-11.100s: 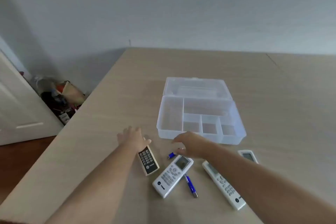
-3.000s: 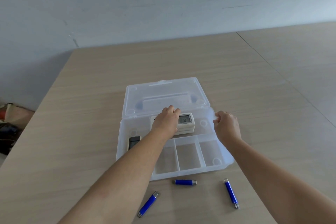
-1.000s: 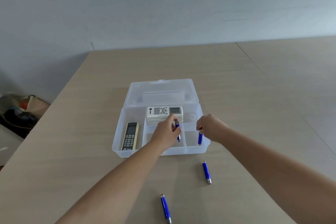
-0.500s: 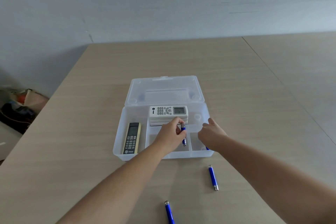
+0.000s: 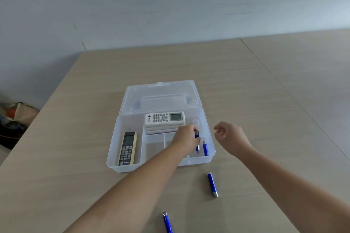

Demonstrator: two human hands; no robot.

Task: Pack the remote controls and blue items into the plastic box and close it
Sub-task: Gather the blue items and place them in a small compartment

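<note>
The clear plastic box (image 5: 113, 164) lies open on the table, its lid (image 5: 161, 96) folded back. A stack of white remotes (image 5: 164, 119) fills the rear compartment and a beige remote with dark buttons (image 5: 127, 148) lies in the left one. My left hand (image 5: 186, 138) grips a blue pen-like item (image 5: 197, 139) over the front right compartment, where another blue item (image 5: 205, 148) rests. My right hand (image 5: 230, 135) hovers just right of the box, fingers apart and holding nothing. Two more blue items (image 5: 212, 183) (image 5: 167, 222) lie on the table in front.
The wooden table (image 5: 75, 185) ends at a left edge, with a pile of bags (image 5: 13, 119) on the floor beyond it. A seam (image 5: 284, 89) runs across the table's right side. A grey wall stands behind.
My right hand has let go of its blue item in the front right compartment and drawn back to the right of the box. My left hand has moved right with its blue item.
</note>
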